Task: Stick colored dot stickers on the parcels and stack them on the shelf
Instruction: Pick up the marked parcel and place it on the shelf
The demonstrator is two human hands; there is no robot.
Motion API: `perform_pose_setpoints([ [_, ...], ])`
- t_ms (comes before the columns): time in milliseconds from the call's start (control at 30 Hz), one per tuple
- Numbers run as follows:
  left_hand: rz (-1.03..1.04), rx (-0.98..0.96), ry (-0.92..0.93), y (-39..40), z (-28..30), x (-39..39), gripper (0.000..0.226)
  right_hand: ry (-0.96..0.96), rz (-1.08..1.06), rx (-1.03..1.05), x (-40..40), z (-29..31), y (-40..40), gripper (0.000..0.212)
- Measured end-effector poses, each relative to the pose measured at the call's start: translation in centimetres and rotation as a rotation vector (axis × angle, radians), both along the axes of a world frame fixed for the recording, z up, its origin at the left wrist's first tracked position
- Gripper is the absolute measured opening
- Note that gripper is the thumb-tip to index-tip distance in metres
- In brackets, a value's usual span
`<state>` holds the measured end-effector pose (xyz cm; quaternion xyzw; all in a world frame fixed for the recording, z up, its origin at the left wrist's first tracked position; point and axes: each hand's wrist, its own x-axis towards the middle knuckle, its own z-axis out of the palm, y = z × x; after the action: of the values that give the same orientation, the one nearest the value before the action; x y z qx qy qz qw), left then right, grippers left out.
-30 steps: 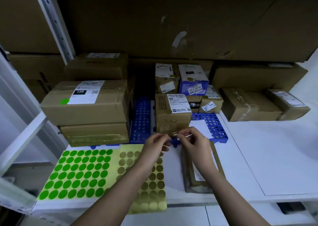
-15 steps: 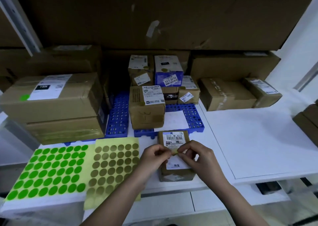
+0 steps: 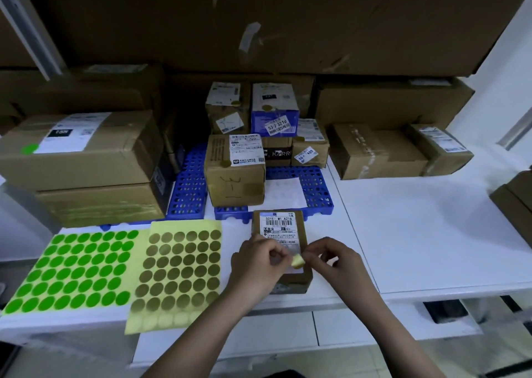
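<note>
A small brown parcel (image 3: 277,225) with a white shipping label lies on the white shelf (image 3: 417,233) near its front edge. Just above its near half, my left hand (image 3: 259,265) and my right hand (image 3: 335,259) pinch a small pale yellow sticker piece (image 3: 298,261) between their fingertips. Left of the parcel lie a gold dot sticker sheet (image 3: 180,271) and a green dot sticker sheet (image 3: 72,271). Behind the parcel, a taller labelled parcel (image 3: 234,170) with a gold dot stands on a blue perforated tray (image 3: 313,187).
Two large stacked cartons (image 3: 83,164), the top one bearing a green dot, stand at the left. Several small labelled parcels (image 3: 273,112) are stacked at the back centre. Brown cartons (image 3: 377,153) lie at the back right, and another box (image 3: 515,202) at the right edge.
The view has tilted down and right. Both hands came down from in front of the tall parcel to over the small parcel, and the pale sticker piece now shows between the fingertips.
</note>
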<state>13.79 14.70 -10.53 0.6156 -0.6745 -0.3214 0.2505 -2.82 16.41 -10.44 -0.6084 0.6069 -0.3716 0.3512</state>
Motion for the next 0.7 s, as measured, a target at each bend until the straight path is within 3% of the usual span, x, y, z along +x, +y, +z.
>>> perform_pose_setpoints([
  [167, 0.042, -0.028, -0.156, 0.0, -0.3, -1.1, 0.008, 0.008, -0.024, 0.062, -0.5, -0.9, 0.0, 0.019],
  [333, 0.026, -0.081, -0.304, 0.2, -0.6, -1.7, 0.02, 0.07, -0.052, 0.104, -0.6, -2.2, 0.0, 0.02],
  [700, 0.003, -0.162, -0.421, 0.3, -0.9, -1.9, 0.022, 0.302, -0.077, -0.128, -0.1, -3.6, 0.5, 0.032],
])
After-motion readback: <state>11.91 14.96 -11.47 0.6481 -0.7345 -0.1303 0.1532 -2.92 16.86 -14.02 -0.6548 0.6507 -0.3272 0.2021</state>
